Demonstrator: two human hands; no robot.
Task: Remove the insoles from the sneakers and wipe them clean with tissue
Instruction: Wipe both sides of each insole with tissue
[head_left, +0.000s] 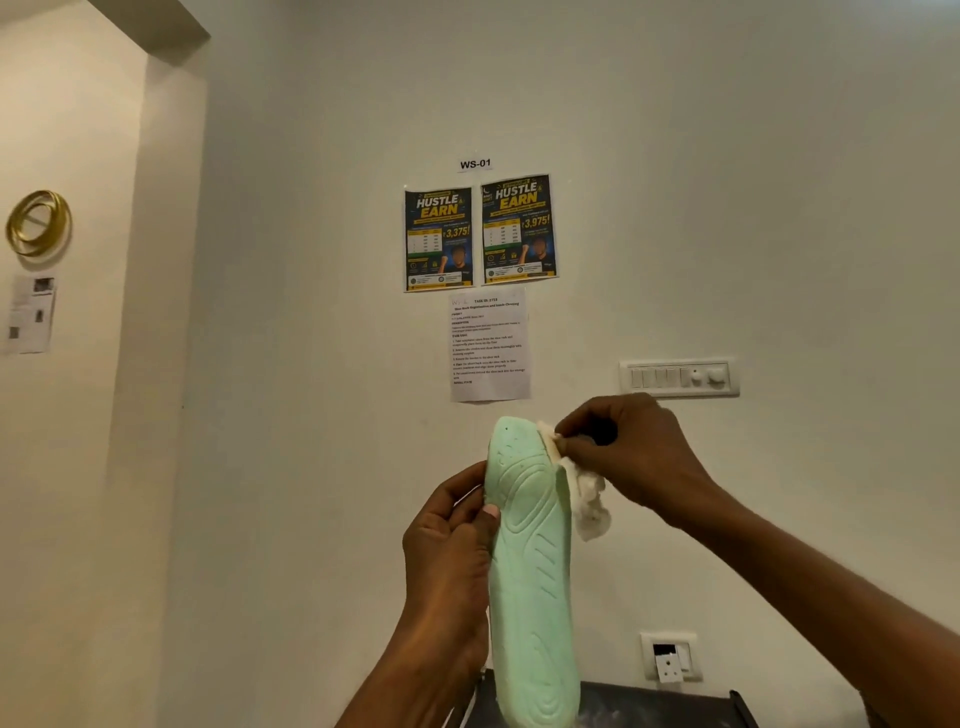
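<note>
A pale green insole (530, 561) is held upright in front of the wall, its ribbed underside facing me. My left hand (447, 551) grips its left edge near the middle, thumb on the front. My right hand (631, 454) pinches a crumpled white tissue (584, 493) against the insole's upper right edge, near the top end. Part of the tissue hangs loose below my fingers. No sneakers are in view.
A dark shoe rack top (649, 706) shows at the bottom edge. On the wall are two posters (480, 234), a printed task sheet (488, 345), a switch panel (678, 376) and a socket (670, 657). A gold ring ornament (39, 223) hangs at the left.
</note>
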